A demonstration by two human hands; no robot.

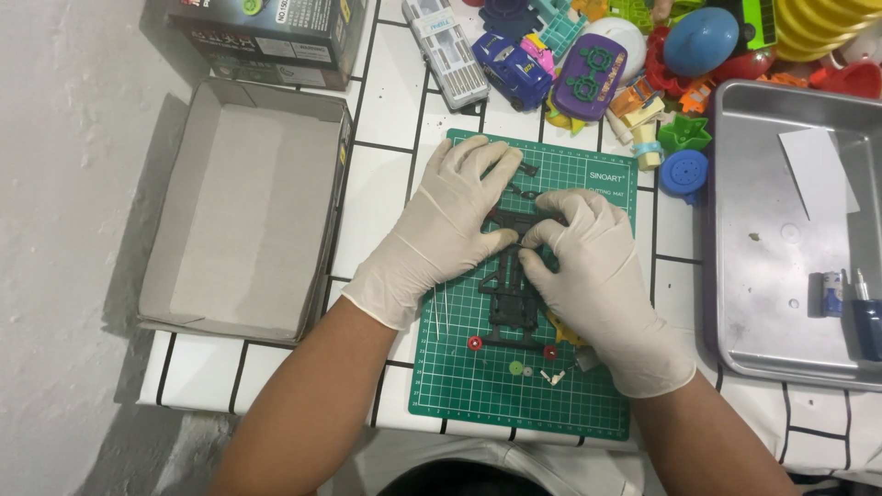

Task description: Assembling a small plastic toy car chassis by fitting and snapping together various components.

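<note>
A black toy car chassis (508, 298) lies lengthwise on a green cutting mat (478, 386). My left hand (450, 216), in a white glove, rests on the chassis's far end, fingers pinching a black part. My right hand (593, 266), also gloved, grips the same end from the right, thumb and fingers closed on the frame. An axle with red hubs (475, 343) crosses the chassis's near end. Small green gears (517, 368) and white bits (551, 377) lie just below it. A yellow gear (558, 326) peeks out under my right wrist.
An empty cardboard box lid (248, 211) sits left of the mat, a dark printed box (266, 37) behind it. A heap of colourful plastic toys (588, 64) fills the far side. A metal tray (781, 276) with small tools stands at right.
</note>
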